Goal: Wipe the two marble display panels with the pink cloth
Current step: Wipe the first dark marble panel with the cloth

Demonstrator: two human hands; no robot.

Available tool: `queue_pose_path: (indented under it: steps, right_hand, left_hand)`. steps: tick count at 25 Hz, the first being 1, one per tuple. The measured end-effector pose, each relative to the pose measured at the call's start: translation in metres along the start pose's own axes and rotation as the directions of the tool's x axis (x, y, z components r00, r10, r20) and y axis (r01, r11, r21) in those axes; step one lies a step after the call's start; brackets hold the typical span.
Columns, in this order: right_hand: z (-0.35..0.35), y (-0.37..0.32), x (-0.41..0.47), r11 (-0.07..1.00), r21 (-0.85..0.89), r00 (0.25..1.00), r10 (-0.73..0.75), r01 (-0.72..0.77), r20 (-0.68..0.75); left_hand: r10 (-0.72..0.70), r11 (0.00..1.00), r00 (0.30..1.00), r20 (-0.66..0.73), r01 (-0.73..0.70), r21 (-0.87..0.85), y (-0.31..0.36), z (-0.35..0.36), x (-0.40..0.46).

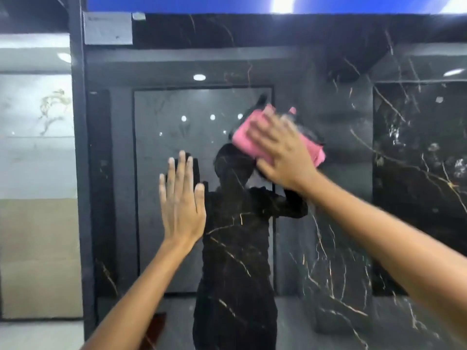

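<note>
A black marble panel (252, 236) with thin gold and white veins fills most of the view, standing upright and glossy enough to mirror the room's ceiling lights and the dark outline of the person in front of it. At its left edge runs a dark frame post (80, 173), and beyond that stands a pale marble panel (35, 117) with a faint gold vein pattern, a beige band below it. A grey label (108, 28) sits at the black panel's upper left corner, under a blue strip (177, 2) along the top. Both bare forearms reach up from the bottom of the view. The left hand (180, 205) lies flat against the black panel left of centre, fingers straight, close together and pointing up, palm on the stone, holding nothing. The right hand (283, 150) is higher and to the right, blurred, its fingers spread and laid over the pink cloth (246, 137), pressing it to the panel; whether the thumb hooks round the cloth's edge cannot be told. The cloth is folded into a rough oblong against the stone at about the height of the reflected head, its long axis tilted from upper left down to lower right, one end showing past the fingertips at the left and the other past the heel of the hand at the right.
</note>
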State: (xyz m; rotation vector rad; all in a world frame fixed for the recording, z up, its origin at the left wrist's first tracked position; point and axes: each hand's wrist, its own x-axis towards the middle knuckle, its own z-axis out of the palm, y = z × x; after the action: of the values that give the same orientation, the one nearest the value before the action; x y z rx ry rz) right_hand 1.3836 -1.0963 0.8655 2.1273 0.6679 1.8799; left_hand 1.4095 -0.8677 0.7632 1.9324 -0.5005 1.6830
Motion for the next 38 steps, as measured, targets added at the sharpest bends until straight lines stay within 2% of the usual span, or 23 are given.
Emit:
queue_pose_path:
  steps: [2, 4, 5, 6, 9, 11, 12, 13, 15, 17, 18, 19, 21, 23, 24, 27, 29, 31, 32, 33, 35, 37, 38]
  right_hand:
    - [0.016, -0.052, -0.080, 0.949, 0.025, 0.938, -0.315, 0.314, 0.145]
    - [0.015, -0.075, -0.141, 0.799, 0.049, 0.752, -0.584, 0.600, 0.306]
    - [0.011, -0.066, -0.146, 0.743, 0.063, 0.689, -0.646, 0.666, 0.330]
    - [0.007, -0.048, -0.135, 0.755, 0.051, 0.710, -0.636, 0.654, 0.302]
    - [-0.012, 0.020, -0.069, 0.994, -0.018, 0.992, -0.106, 0.108, 0.068]
    - [-0.020, 0.033, -0.059, 0.955, 0.038, 0.955, 0.295, -0.294, -0.038]
    - [-0.014, 0.021, -0.077, 0.932, 0.037, 0.931, 0.363, -0.361, -0.048]
    - [-0.005, -0.001, -0.107, 0.948, 0.018, 0.948, 0.318, -0.317, -0.020]
    - [0.011, -0.057, -0.189, 0.996, -0.014, 0.984, -0.087, 0.091, 0.154]
    - [0.011, -0.081, -0.241, 0.872, 0.025, 0.805, -0.463, 0.489, 0.371]
    - [0.010, -0.074, -0.240, 0.829, 0.043, 0.756, -0.529, 0.558, 0.385]
    - [0.010, -0.063, -0.221, 0.855, 0.023, 0.799, -0.493, 0.518, 0.345]
    - [0.006, -0.040, -0.147, 0.986, -0.048, 0.975, -0.149, 0.158, 0.162]
    - [-0.001, -0.029, -0.068, 0.979, -0.047, 0.979, 0.200, -0.199, 0.028]
    - [0.001, -0.036, -0.049, 0.967, -0.037, 0.968, 0.251, -0.251, -0.002]
    - [0.026, -0.086, -0.088, 0.994, -0.029, 0.992, -0.100, 0.103, 0.075]
    - [0.035, -0.126, -0.161, 0.894, 0.020, 0.865, -0.437, 0.447, 0.247]
    - [0.029, -0.133, -0.211, 0.787, 0.090, 0.712, -0.595, 0.610, 0.373]
    - [0.024, -0.119, -0.213, 0.802, 0.084, 0.730, -0.577, 0.591, 0.367]
    - [0.019, -0.102, -0.201, 0.875, 0.033, 0.822, -0.467, 0.484, 0.326]
    - [0.008, -0.065, -0.141, 0.997, -0.056, 0.986, -0.050, 0.059, 0.156]
    - [0.004, -0.055, -0.065, 0.962, -0.005, 0.962, 0.274, -0.274, 0.016]
    - [0.011, -0.068, -0.041, 0.958, 0.007, 0.958, 0.286, -0.286, -0.006]
  left_hand:
    - [-0.021, 0.996, 0.999, 0.037, 0.018, 0.092, -0.013, 0.012, -0.037]
    - [-0.013, 0.984, 0.998, 0.066, 0.001, 0.181, -0.022, 0.019, -0.055]
    - [-0.006, 0.979, 0.998, 0.069, -0.009, 0.206, -0.024, 0.021, -0.059]
    - [-0.004, 0.975, 0.998, 0.070, -0.011, 0.220, -0.024, 0.022, -0.060]
    - [0.001, 0.970, 0.997, 0.074, -0.019, 0.243, -0.023, 0.021, -0.060]
    - [0.008, 0.968, 0.997, 0.075, -0.026, 0.249, -0.024, 0.021, -0.061]
    - [0.007, 0.968, 0.997, 0.077, -0.026, 0.250, -0.024, 0.021, -0.062]
    - [0.008, 0.968, 0.997, 0.077, -0.027, 0.250, -0.024, 0.022, -0.062]
    - [0.011, 0.966, 0.997, 0.074, -0.029, 0.256, -0.024, 0.021, -0.060]
    - [0.016, 0.966, 0.998, 0.066, -0.033, 0.258, -0.024, 0.021, -0.063]
    - [0.013, 0.966, 0.998, 0.058, -0.028, 0.259, -0.023, 0.022, -0.063]
    - [0.006, 0.965, 0.998, 0.056, -0.020, 0.260, -0.023, 0.022, -0.063]
    - [0.026, 0.971, 0.997, 0.075, -0.043, 0.236, -0.024, 0.018, -0.059]
    - [0.121, 0.987, 0.987, 0.109, -0.131, 0.096, -0.028, 0.012, -0.061]
    - [0.130, 0.991, 0.985, 0.110, -0.132, 0.010, -0.032, 0.006, -0.067]
    - [-0.092, 0.996, 0.996, 0.022, 0.092, 0.004, -0.053, -0.010, -0.101]
    - [-0.169, 0.977, 0.984, 0.052, 0.161, 0.138, -0.068, -0.012, -0.122]
    - [-0.130, 0.959, 0.985, 0.110, 0.097, 0.267, -0.078, -0.009, -0.132]
    - [-0.122, 0.952, 0.985, 0.124, 0.080, 0.295, -0.080, -0.008, -0.132]
    - [-0.125, 0.947, 0.984, 0.128, 0.080, 0.310, -0.081, -0.007, -0.132]
    - [-0.128, 0.941, 0.985, 0.115, 0.084, 0.328, -0.081, -0.005, -0.132]
    - [-0.110, 0.941, 0.989, 0.100, 0.072, 0.330, -0.083, -0.004, -0.135]
    - [-0.099, 0.942, 0.991, 0.094, 0.063, 0.329, -0.085, -0.004, -0.136]
